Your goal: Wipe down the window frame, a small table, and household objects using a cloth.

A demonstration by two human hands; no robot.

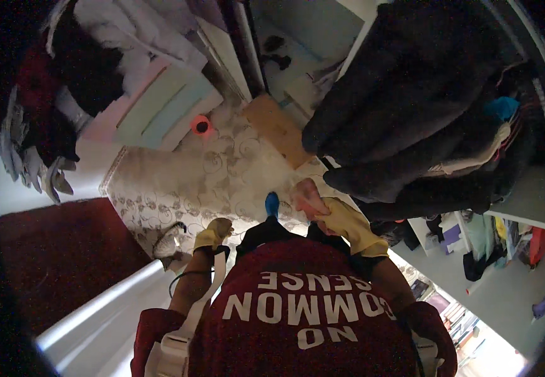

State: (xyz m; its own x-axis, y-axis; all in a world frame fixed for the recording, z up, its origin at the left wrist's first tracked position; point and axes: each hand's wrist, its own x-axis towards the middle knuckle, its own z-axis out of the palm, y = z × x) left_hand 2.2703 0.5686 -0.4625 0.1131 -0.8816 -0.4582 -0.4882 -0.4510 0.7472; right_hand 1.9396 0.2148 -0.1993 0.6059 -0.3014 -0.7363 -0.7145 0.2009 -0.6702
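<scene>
- Closest in, at 6 o'clock, is the dark red shirt (pixel 310 276) with white lettering; both forearms reach out past it.
- At 8 o'clock, the left hand (pixel 214 233), in a yellow glove, has its fingers curled; I cannot tell how far open it is, and nothing shows in its hold.
- At 4 o'clock, the gloved right hand (pixel 343 221) is closed around one end of the pink cloth (pixel 309 198).
- The cloth lies just right of centre, bunched and hanging over the floor. The step in hand looks like holding it ready; the next move would call for a firm grip and care with footing.
- At the centre is one blue-covered foot (pixel 272 204).
- Farther off, a wooden board (pixel 278 129) lies at 12 o'clock on the patterned floor (pixel 234 169), a pink round container (pixel 201 125) between 10 and 11.
</scene>
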